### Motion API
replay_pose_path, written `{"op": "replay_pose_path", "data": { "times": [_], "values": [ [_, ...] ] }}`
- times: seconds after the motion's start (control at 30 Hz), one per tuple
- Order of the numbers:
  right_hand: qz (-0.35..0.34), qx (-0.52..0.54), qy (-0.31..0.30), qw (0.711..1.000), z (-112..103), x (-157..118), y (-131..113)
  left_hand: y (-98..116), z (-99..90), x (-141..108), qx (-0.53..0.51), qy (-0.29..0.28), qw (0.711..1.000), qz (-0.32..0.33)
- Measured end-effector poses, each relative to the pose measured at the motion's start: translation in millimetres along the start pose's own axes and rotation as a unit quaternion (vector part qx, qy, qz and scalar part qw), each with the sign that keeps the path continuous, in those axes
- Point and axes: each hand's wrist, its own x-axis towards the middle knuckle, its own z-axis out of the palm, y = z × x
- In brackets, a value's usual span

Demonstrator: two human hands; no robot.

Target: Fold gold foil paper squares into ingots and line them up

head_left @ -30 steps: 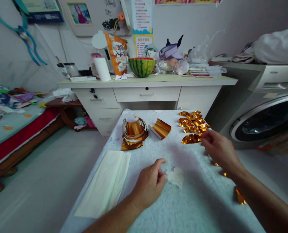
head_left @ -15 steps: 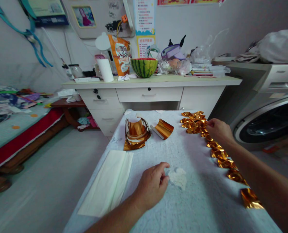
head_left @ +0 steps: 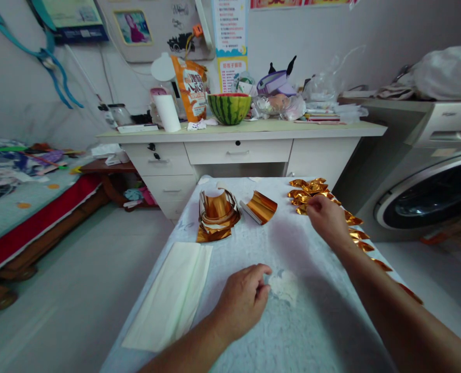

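My left hand (head_left: 243,298) rests on the cloth-covered table (head_left: 253,248), fingers loosely curled, a gap between thumb and forefinger, nothing in it. At the far right, my right hand (head_left: 327,217) pinches at the end of a folded gold foil piece (head_left: 302,209), partly covered by the fingers. More twisted gold foil pieces (head_left: 310,183) lie behind it. Others run down the table's right side, partly hidden by my right arm. A stack of curled gold foil sheets (head_left: 217,212) sits at the far left, with a smaller curled bundle (head_left: 262,206) beside it.
A folded pale sheet (head_left: 171,295) lies along the table's left side. Behind stands a white desk (head_left: 238,151) with a cut watermelon (head_left: 229,110) and an orange snack bag (head_left: 191,88). A washing machine (head_left: 444,171) is at right, a bed (head_left: 31,202) at left.
My right hand has moved left and slightly nearer, from the right-hand row to the far group of foil pieces. The left hand has stayed in place.
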Motion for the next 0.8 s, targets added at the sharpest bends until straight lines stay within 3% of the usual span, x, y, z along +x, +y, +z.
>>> {"op": "replay_pose_path", "data": {
  "times": [0.17,0.37,0.6,0.8],
  "values": [
    [-0.107,0.059,-0.071,0.990,25.5,-26.0,-30.0,0.1,-1.0,0.4,0.004,0.001,1.000,0.004],
    [-0.198,0.066,-0.104,0.972,54.5,-43.3,-41.5,1.8,-2.7,1.1,0.004,-0.003,1.000,0.007],
    [-0.209,0.045,-0.103,0.971,83.6,-44.5,-39.7,2.3,-2.3,-0.5,-0.001,-0.007,1.000,0.010],
    [-0.210,0.043,-0.098,0.972,87.0,-45.3,-41.8,2.6,-2.4,-0.3,0.003,-0.007,1.000,0.015]
  ]
}}
